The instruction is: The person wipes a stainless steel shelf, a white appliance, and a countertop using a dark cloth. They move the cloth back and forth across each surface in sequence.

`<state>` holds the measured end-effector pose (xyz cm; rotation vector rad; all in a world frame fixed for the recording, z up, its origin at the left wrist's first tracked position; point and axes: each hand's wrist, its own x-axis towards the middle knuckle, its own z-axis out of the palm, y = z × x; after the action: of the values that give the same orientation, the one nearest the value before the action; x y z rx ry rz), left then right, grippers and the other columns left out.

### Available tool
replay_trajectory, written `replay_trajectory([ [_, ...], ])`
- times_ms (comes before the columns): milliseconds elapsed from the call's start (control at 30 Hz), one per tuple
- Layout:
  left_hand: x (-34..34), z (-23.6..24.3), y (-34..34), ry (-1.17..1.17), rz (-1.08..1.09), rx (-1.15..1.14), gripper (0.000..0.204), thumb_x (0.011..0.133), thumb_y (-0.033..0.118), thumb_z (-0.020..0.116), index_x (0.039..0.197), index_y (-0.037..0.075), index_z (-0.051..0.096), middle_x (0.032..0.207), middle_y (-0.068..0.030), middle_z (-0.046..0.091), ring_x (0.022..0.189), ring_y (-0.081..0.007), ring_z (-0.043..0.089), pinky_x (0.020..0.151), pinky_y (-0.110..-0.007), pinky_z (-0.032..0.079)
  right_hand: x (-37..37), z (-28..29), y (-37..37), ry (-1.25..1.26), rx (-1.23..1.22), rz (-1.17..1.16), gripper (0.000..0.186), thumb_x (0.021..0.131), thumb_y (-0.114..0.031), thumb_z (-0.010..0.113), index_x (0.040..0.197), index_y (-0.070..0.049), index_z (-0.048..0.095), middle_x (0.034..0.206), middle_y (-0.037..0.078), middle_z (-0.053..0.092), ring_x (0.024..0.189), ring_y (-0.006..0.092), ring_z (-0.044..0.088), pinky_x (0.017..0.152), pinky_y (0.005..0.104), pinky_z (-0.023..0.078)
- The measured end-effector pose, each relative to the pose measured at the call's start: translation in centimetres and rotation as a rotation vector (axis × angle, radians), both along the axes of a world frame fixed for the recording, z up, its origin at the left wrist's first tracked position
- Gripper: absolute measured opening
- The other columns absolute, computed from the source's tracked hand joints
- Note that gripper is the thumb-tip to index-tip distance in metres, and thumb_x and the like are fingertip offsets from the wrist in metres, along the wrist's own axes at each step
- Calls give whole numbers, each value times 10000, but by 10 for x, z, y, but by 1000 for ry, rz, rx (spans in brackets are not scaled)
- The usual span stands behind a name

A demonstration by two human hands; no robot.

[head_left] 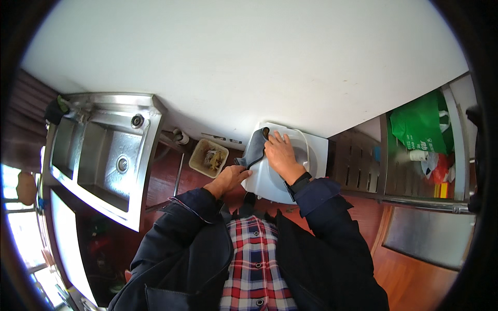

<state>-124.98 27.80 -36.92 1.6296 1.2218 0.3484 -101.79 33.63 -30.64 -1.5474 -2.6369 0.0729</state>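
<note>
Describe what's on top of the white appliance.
On the white appliance, a dark grey cloth lies along the left side, with the right hand at its edge; a pale strip curves further right. The cloth hides the surface beneath it.

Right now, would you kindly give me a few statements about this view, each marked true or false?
1. The left hand and right hand both touch the dark grey cloth. True.
2. A black wristband circles the left wrist. False: it is on the right wrist.
3. The cream plastic bin stands between the metal sink and the white round-lidded appliance. True.
4. The green bag lies in the metal sink. False: it is at the far right.
</note>
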Motion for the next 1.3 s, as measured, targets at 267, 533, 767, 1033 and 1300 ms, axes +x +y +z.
replay_trajectory([
  [267,-9,4,-65,159,-113,49,544,1070,475,571,945,-32,722,860,-286,697,841,-489,688,753,-528,524,-10,-1,-72,71,24,270,196,951,-149,595,995,-6,720,1303,200,666,1447,380,489,1230,590,298],
  [533,7,13,-83,133,-375,-18,434,1001,427,682,994,-3,734,900,-278,718,852,-467,704,717,-517,537,-8,-3,-156,66,50,264,285,971,-199,577,1121,4,709,1383,193,621,1525,371,398,1281,603,209],
  [767,38,17,-94,-77,-339,-39,414,937,353,763,894,-54,699,797,-240,690,711,-364,680,657,-477,514,16,-4,-211,36,85,35,241,953,-166,615,1105,-8,715,1436,189,605,1559,374,353,1273,663,183],
  [1033,93,10,-104,-112,-522,202,358,922,304,771,923,-47,706,906,-267,731,875,-437,719,755,-499,548,69,4,-250,94,101,-185,305,951,-138,601,1194,9,711,1449,190,614,1511,409,417,1234,671,235],
  [1300,138,76,-100,29,-527,343,293,935,270,733,1052,6,679,967,-243,714,971,-451,693,839,-530,550,169,4,-264,364,115,-460,320,976,-133,612,1223,43,714,1357,243,660,1413,469,503,1182,576,341],
])
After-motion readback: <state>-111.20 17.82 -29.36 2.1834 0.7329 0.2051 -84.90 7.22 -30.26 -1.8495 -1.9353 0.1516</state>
